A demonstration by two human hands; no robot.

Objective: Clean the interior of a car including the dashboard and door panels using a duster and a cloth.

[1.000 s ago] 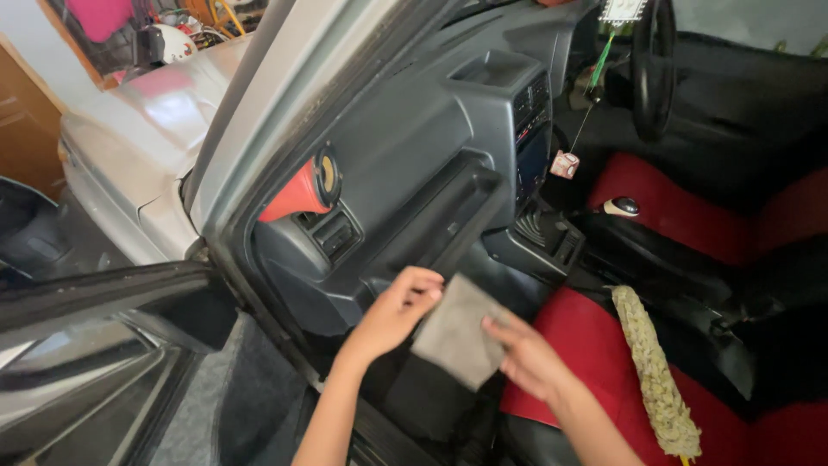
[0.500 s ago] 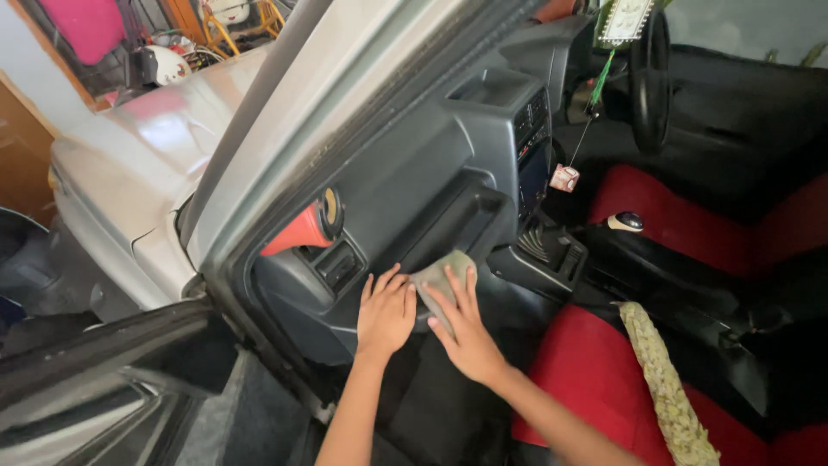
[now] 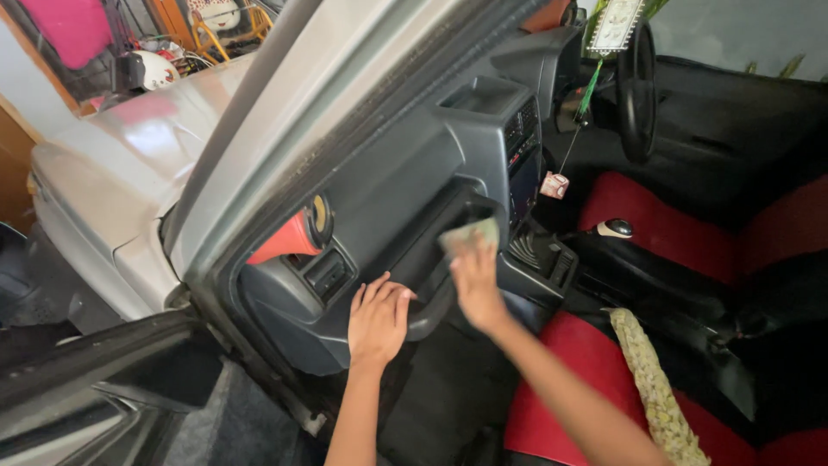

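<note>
My right hand (image 3: 475,286) presses a grey-green cloth (image 3: 470,233) against the open shelf of the dark grey dashboard (image 3: 405,164), near its right end by the centre console. My left hand (image 3: 377,320) lies flat, fingers apart, on the lower edge of the dashboard, below an air vent (image 3: 328,274). Most of the cloth is hidden under my right fingers.
A red cone-shaped speaker pod (image 3: 289,239) sits left of the vent. A gear knob (image 3: 615,228), a hanging charm (image 3: 553,185) and the steering wheel (image 3: 640,86) are to the right. A fluffy duster (image 3: 654,388) lies on the red seat (image 3: 586,371). The open door (image 3: 95,380) is at the lower left.
My right hand slid the cloth up and to the right along the dashboard shelf. My left hand let go of the cloth and stays flat on the lower dashboard.
</note>
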